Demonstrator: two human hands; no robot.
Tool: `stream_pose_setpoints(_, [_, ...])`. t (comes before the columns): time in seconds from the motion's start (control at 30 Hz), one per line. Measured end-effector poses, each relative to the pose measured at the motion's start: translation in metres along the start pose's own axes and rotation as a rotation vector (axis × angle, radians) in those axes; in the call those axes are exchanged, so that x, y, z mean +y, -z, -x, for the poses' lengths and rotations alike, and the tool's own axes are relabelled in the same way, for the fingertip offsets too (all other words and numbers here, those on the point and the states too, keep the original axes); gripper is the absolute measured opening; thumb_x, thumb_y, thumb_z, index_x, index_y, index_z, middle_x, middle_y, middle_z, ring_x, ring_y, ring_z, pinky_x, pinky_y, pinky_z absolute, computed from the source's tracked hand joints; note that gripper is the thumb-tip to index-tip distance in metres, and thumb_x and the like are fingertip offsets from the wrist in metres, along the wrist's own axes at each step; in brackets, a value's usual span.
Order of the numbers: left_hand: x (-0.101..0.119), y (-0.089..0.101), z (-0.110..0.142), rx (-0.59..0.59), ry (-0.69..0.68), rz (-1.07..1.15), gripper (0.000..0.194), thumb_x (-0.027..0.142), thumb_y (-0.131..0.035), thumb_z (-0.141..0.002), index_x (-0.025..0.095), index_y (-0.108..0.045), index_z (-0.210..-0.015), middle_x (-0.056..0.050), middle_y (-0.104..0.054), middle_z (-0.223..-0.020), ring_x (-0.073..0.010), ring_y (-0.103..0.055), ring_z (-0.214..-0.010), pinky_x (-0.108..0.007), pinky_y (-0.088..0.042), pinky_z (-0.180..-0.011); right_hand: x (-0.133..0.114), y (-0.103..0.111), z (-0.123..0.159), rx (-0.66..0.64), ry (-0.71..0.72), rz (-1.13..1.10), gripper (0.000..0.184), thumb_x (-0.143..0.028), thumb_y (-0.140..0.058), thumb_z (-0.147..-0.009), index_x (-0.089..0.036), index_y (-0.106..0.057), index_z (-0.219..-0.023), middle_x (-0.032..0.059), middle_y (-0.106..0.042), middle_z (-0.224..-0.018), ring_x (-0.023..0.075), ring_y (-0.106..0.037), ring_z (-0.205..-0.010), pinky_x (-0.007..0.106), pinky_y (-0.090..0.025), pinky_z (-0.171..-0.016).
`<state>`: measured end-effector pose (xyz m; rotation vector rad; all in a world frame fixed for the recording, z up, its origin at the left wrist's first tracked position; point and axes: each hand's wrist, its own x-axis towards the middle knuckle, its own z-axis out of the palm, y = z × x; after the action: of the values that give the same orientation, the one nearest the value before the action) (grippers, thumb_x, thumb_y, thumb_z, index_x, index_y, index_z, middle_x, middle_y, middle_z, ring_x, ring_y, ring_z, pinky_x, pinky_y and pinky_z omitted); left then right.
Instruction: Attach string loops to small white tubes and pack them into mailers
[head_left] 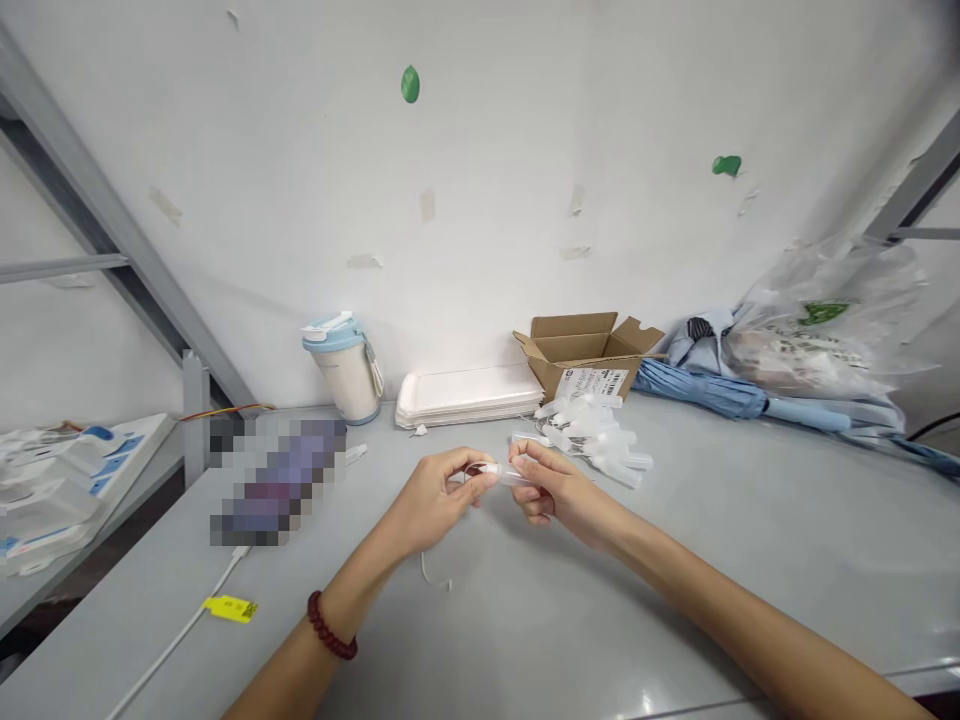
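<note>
In front of me a small translucent plastic tube (511,475) is held level between both hands. My left hand (439,497) pinches its white end, where a thin white cord (427,572) loops out and hangs below the fingers. Around the tube's other end close the fingers of my right hand (551,488). Just beyond the right hand lies a loose pile of similar translucent tubes (600,440) with thin cords among them. Whether the white end is a separate cap, I cannot tell.
Behind the pile stands an open cardboard box (589,375), with stacked white trays (469,395) to its left. A lidded tumbler (343,370) and a pixelated phone-like object (281,485) with a white cable (176,640) are at left. A folded blue umbrella (701,388) lies right.
</note>
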<state>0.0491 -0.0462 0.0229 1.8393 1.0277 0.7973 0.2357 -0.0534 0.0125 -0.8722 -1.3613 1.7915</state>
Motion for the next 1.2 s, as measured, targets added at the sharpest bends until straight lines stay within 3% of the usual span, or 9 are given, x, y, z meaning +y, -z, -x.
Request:
stream_pose_setpoints(0.1, [0.002,0.001,0.000,-0.062,0.110,0.064,0.038,0.046,-0.042,-0.085,0.014,-0.057,-0.071,-0.002,-0.058,-0.070,-0.0123,-0.054,-0.057,-0.026,-0.045,-0.057,-0.002,-0.001,0.002,-0.003,0.035,0.070,0.025,-0.046,-0.045,-0.087,-0.023,-0.038,-0.081,-0.0074,-0.026,-0.058,0.0083,-0.019,-0.051,0.021,-0.021,-0.050])
stream_pose_setpoints(0.2, [0.004,-0.001,0.002,-0.082,0.110,0.076,0.039,0.045,-0.041,-0.086,0.015,-0.052,-0.064,-0.001,-0.054,-0.062,-0.0122,-0.054,-0.054,-0.025,-0.044,-0.055,-0.003,-0.002,0.004,-0.013,0.014,0.042,0.024,-0.045,-0.046,-0.086,-0.023,-0.037,-0.080,-0.0083,-0.022,-0.056,0.0081,-0.017,-0.050,0.021,-0.018,-0.048])
stream_pose_setpoints(0.47, [-0.005,-0.010,0.005,0.056,-0.289,-0.359,0.021,0.028,-0.038,-0.089,0.018,-0.056,-0.089,-0.005,-0.058,-0.082,-0.0159,-0.052,-0.072,-0.027,-0.040,-0.067,0.003,0.004,-0.003,-0.013,-0.142,-0.169,0.031,-0.043,-0.055,-0.080,-0.024,-0.032,-0.075,-0.0106,-0.015,-0.052,0.0061,-0.008,-0.046,0.019,-0.007,-0.042])
stream_pose_setpoints(0.67, [-0.005,-0.011,0.001,-0.037,0.019,-0.074,0.034,0.044,-0.039,-0.088,0.018,-0.052,-0.071,0.001,-0.054,-0.062,-0.0128,-0.052,-0.058,-0.023,-0.041,-0.057,-0.001,0.004,-0.002,0.060,-0.046,-0.010,0.028,-0.047,-0.050,-0.082,-0.023,-0.035,-0.078,-0.0110,-0.018,-0.049,0.0063,-0.012,-0.046,0.019,-0.012,-0.043])
stream_pose_setpoints(0.8, [-0.004,-0.018,0.003,-0.043,0.061,-0.023,0.041,0.046,-0.033,-0.089,0.018,-0.045,-0.061,0.003,-0.047,-0.051,-0.0115,-0.047,-0.051,-0.023,-0.038,-0.053,-0.006,0.003,0.003,0.022,-0.031,0.057,0.028,-0.048,-0.048,-0.084,-0.023,-0.037,-0.079,-0.0110,-0.021,-0.048,0.0057,-0.013,-0.044,0.019,-0.012,-0.043])
stream_pose_setpoints(0.97, [-0.006,-0.030,0.005,0.081,-0.209,-0.382,0.033,0.034,-0.037,-0.090,0.018,-0.050,-0.065,0.000,-0.050,-0.062,-0.0124,-0.043,-0.056,-0.025,-0.035,-0.056,-0.004,0.003,0.002,0.023,-0.150,-0.024,0.029,-0.047,-0.055,-0.079,-0.024,-0.037,-0.079,-0.0122,-0.013,-0.048,0.0056,-0.008,-0.043,0.020,-0.008,-0.042])
stream_pose_setpoints(1.03, [-0.007,-0.025,0.003,0.109,-0.295,-0.478,0.025,0.030,-0.038,-0.090,0.018,-0.057,-0.079,-0.003,-0.056,-0.073,-0.0140,-0.048,-0.063,-0.026,-0.039,-0.061,-0.002,0.008,0.000,0.070,-0.138,0.024,0.030,-0.050,-0.053,-0.079,-0.024,-0.039,-0.079,-0.0118,-0.015,-0.049,0.0059,-0.010,-0.043,0.020,-0.011,-0.042])
stream_pose_setpoints(1.1, [-0.010,-0.007,0.000,0.130,-0.283,-0.551,0.021,0.028,-0.041,-0.089,0.018,-0.059,-0.093,-0.006,-0.061,-0.084,-0.0168,-0.054,-0.076,-0.027,-0.042,-0.070,-0.001,0.017,-0.004,0.200,-0.011,0.200,0.030,-0.052,-0.048,-0.081,-0.023,-0.041,-0.081,-0.0100,-0.021,-0.050,0.0073,-0.019,-0.043,0.021,-0.018,-0.043])
stream_pose_setpoints(1.2, [-0.023,0.039,-0.002,0.262,-0.101,-0.801,0.021,0.022,-0.043,-0.086,0.015,-0.060,-0.096,-0.011,-0.063,-0.097,-0.0231,-0.056,-0.092,-0.033,-0.041,-0.083,-0.002,0.039,-0.010,0.517,0.292,0.740,0.027,-0.048,-0.041,-0.086,-0.022,-0.044,-0.090,-0.0048,-0.039,-0.055,0.0128,-0.035,-0.049,0.026,-0.027,-0.050])
